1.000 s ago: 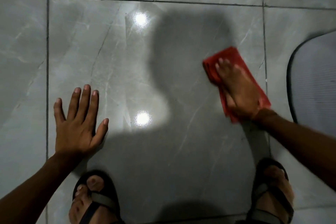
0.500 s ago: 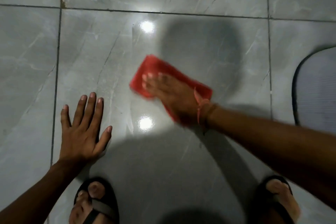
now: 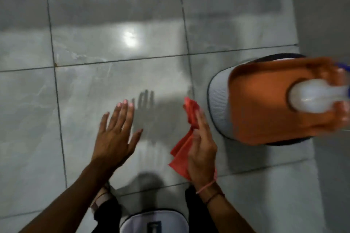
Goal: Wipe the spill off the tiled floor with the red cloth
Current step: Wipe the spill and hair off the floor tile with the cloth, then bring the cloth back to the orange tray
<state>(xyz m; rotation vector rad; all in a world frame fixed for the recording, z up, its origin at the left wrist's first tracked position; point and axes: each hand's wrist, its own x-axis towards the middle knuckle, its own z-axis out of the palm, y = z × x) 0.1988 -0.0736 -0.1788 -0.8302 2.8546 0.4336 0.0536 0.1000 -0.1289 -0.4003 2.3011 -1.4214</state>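
My right hand (image 3: 203, 149) is lifted off the floor and grips the crumpled red cloth (image 3: 179, 156), which hangs from my fingers above the grey tiled floor (image 3: 91, 92). To its left my left hand (image 3: 116, 135) hovers open with the fingers spread and nothing in it. Its shadow falls on the tile just beyond. The glossy tile below the hands shows faint streaks, and I cannot make out a distinct spill. The frame is blurred.
At the right an orange tray (image 3: 265, 106) holding a white bottle (image 3: 312, 98) sits over a round grey seat (image 3: 217, 104). A grey wall (image 3: 322, 5) runs along the right. My sandalled foot (image 3: 100, 197) is at the bottom.
My right hand stopped wiping and lifted the cloth off the tile toward me. The left hand came up off the floor. The view swung up and right, bringing the tray into sight.
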